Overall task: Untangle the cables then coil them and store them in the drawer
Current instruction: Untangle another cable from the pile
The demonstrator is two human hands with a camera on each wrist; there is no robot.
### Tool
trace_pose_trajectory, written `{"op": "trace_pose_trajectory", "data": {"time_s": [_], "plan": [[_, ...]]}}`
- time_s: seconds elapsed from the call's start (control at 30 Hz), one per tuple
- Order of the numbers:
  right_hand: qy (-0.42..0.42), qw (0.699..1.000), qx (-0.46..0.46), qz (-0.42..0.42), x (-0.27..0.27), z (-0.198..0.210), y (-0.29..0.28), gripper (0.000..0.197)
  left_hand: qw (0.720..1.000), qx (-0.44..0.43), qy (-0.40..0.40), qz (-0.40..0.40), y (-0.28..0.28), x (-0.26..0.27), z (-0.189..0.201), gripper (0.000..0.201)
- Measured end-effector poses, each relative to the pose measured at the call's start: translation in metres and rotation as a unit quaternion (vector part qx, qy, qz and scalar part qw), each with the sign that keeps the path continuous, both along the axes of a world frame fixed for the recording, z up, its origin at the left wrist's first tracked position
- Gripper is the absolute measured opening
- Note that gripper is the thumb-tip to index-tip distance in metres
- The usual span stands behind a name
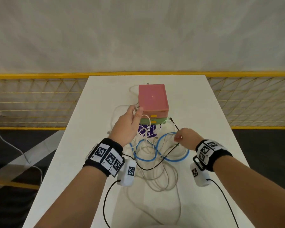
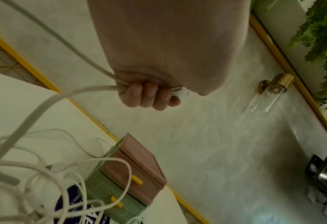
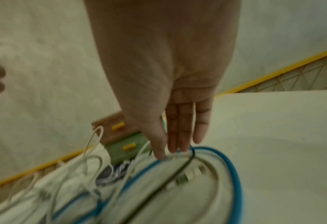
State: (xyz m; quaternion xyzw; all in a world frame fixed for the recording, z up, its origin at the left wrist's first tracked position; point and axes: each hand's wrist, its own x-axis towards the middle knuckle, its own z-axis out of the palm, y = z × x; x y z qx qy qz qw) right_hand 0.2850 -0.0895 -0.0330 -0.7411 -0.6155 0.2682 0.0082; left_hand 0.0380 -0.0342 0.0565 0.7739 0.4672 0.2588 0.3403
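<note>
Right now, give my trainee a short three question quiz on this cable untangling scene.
1. True or false: both drawers of the drawer box are closed.
2. What does the left hand grip? A) blue cable B) white cable C) black cable
3. Fill in: the right hand reaches the tangle where the ____ cable loops.

Key: 1 true. 2 B, the white cable with its plug ends. 3 blue.

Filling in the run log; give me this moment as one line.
phase: untangling | left hand: grips white cable ends, raised | right hand: fingertips at blue cable | drawers: closed
</note>
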Motion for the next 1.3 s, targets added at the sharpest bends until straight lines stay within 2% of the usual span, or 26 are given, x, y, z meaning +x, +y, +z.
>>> {"op": "trace_pose_trajectory", "data": {"time_s": [0.2,0.37,0.47,0.53,0.6,0.67,0.7,0.87,0.97,1.07,1.1,1.17,1.23,1.3], "plan": [[-0.037,0.997,-0.026,0.063,-0.020,-0.028,0.007,0.026,1.000,-0.018,0.022,-0.004,-0.004,0.013,-0.001,0.030],[-0.086,0.993,0.009,0.086,-0.025,-0.043,0.001,0.018,1.000,-0.018,0.016,0.006,-0.004,0.015,-0.007,0.032],[-0.048,0.995,0.041,0.077,-0.026,-0.045,-0.004,0.015,1.000,-0.019,0.009,0.010,-0.006,0.015,-0.008,0.031],[0.006,0.994,0.099,0.053,-0.028,-0.040,-0.006,0.015,1.000,-0.015,-0.009,0.013,-0.007,0.015,-0.009,0.029],[0.078,0.978,0.191,0.033,-0.033,-0.026,-0.010,0.012,0.999,-0.010,-0.033,0.023,-0.005,0.015,-0.011,0.025],[0.134,0.946,0.295,0.030,-0.040,-0.007,-0.014,0.003,0.998,-0.025,-0.053,0.030,-0.004,0.015,-0.011,0.022],[0.149,0.930,0.333,0.030,-0.044,0.003,-0.015,0.002,0.997,-0.031,-0.060,0.029,-0.002,0.015,-0.011,0.028],[0.261,0.859,0.440,-0.004,-0.066,0.048,-0.017,0.018,0.985,-0.111,-0.132,0.004,-0.004,0.023,0.000,0.048],[0.278,0.847,0.452,-0.023,-0.076,0.061,-0.016,0.028,0.971,-0.163,-0.173,-0.035,-0.011,0.030,0.010,0.043],[0.297,0.830,0.470,-0.041,-0.083,0.066,-0.016,0.037,0.967,-0.150,-0.200,-0.057,-0.020,0.035,0.017,0.027],[0.335,0.820,0.462,-0.053,-0.086,0.067,-0.018,0.035,0.969,-0.134,-0.203,-0.052,-0.020,0.036,0.017,0.025],[0.425,0.802,0.415,-0.066,-0.093,0.067,-0.023,0.030,0.971,-0.112,-0.212,-0.019,-0.018,0.036,0.016,0.033],[0.444,0.822,0.350,-0.061,-0.097,0.060,-0.026,0.019,0.966,-0.107,-0.235,0.016,-0.012,0.036,0.012,0.041],[0.410,0.858,0.306,-0.044,-0.099,0.056,-0.026,0.006,0.959,-0.107,-0.260,0.011,-0.012,0.035,0.014,0.041]]}}
